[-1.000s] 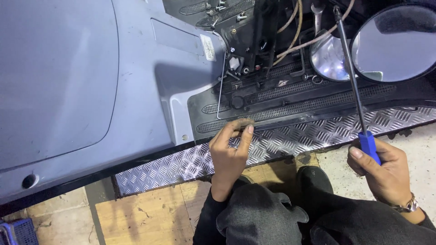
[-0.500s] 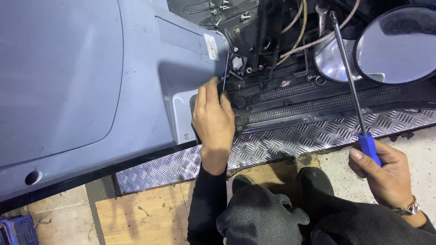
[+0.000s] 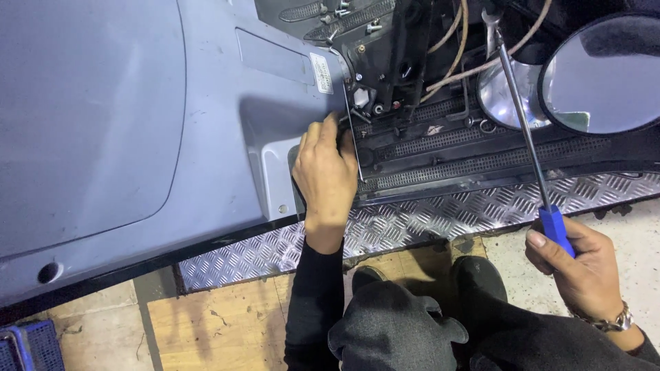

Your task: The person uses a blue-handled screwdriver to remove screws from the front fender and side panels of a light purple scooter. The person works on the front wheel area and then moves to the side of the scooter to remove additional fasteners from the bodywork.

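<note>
Your left hand (image 3: 328,180) lies released on the grey panel (image 3: 206,137) at frame centre. Your right hand (image 3: 581,269), lower right, grasps the screwdriver (image 3: 529,148).

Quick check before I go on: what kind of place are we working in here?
Most likely a scooter or motorcycle repair shop. A grey body panel is opened beside exposed cables, a round mirror lies nearby, and the right hand holds a long blue-handled screwdriver.

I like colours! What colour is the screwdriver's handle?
Blue, on the long metal screwdriver in the right hand; head view.
</note>
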